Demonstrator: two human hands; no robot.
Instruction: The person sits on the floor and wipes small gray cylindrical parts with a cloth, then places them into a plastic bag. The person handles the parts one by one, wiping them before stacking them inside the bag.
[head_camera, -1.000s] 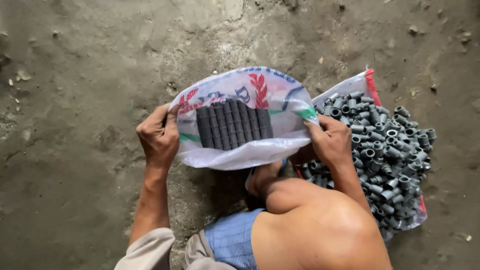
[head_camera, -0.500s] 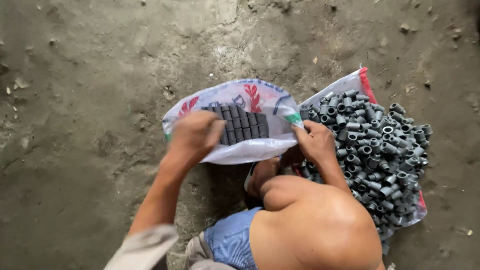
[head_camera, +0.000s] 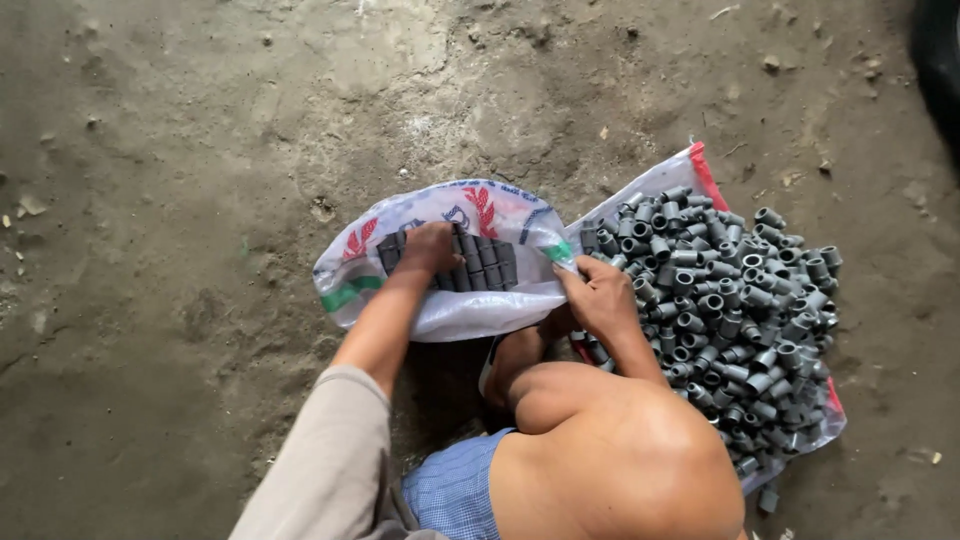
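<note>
A white woven bag (head_camera: 450, 312) with red, green and blue print lies open on the ground in front of me. Inside it, grey pipe fittings (head_camera: 488, 268) are stacked in neat rows. My left hand (head_camera: 432, 247) reaches into the bag's mouth and rests on the left end of the rows. Its fingertips are hidden, so I cannot tell if it grips a fitting. My right hand (head_camera: 600, 295) pinches the bag's right rim between the bag and the loose pile.
A big loose pile of grey fittings (head_camera: 735, 300) lies on a white sack with a red edge (head_camera: 700, 165) to my right. My bare knee (head_camera: 600, 450) and blue shorts (head_camera: 455, 490) fill the bottom. All around is rough dirt floor (head_camera: 180, 180).
My left hand has let go of the bag's left rim and moved right, into the bag and onto the stacked fittings. My right hand has stayed on the right rim.
</note>
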